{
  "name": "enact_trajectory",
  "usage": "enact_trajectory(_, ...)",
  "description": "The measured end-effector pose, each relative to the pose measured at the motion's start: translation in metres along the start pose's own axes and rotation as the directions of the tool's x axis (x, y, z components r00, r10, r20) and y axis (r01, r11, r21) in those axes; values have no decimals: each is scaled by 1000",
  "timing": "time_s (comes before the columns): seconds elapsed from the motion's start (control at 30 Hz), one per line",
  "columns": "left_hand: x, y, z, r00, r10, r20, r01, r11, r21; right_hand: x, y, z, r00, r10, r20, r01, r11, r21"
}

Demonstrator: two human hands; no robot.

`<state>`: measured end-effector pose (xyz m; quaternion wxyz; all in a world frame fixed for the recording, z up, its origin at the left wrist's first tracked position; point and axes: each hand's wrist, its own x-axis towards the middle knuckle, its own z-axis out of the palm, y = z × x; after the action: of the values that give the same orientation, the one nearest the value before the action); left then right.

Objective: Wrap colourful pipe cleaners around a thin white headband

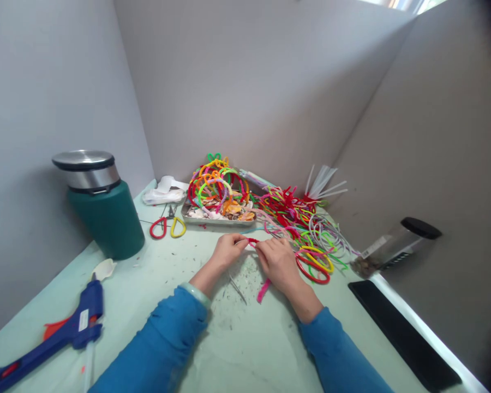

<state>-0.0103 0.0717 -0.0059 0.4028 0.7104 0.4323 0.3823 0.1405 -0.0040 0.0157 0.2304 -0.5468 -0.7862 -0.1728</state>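
A red and pink pipe cleaner [252,240] stretches between my two hands above the table. My left hand [228,251] pinches one end of it between thumb and fingertips. Close by on the right, my right hand [279,262] has its fingers closed on the other part. A fuzzy pink tail [263,291] sticks out below my right hand; whether it joins the same pipe cleaner is hidden by the hand. Between my forearms, a thin metal tool like tweezers [238,289] lies on the table among dark specks.
Behind my hands stands a tray [219,221] heaped with looped pipe cleaners. Loose pipe cleaners [286,210] and red-and-yellow-handled scissors [314,266] lie right. Left are red-and-yellow-handled pliers [167,227], a green flask [108,218] and a blue glue gun [79,325]. A clear bottle [393,248] leans right.
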Motion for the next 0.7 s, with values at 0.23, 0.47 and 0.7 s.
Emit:
enact_trajectory(0.23,-3,3,-1,1000,9,-3,-9,999,52,-5,-4,2,998,-42,37,41,999,11)
enact_trajectory(0.47,-8,13,-2,995,70,77,-74,996,55,-1,-2,-3,998,-62,-27,65,986,155)
enact_trajectory(0.7,-8,16,-2,985,123,121,-130,990,55,0,7,-2,995,-20,-95,46,959,281)
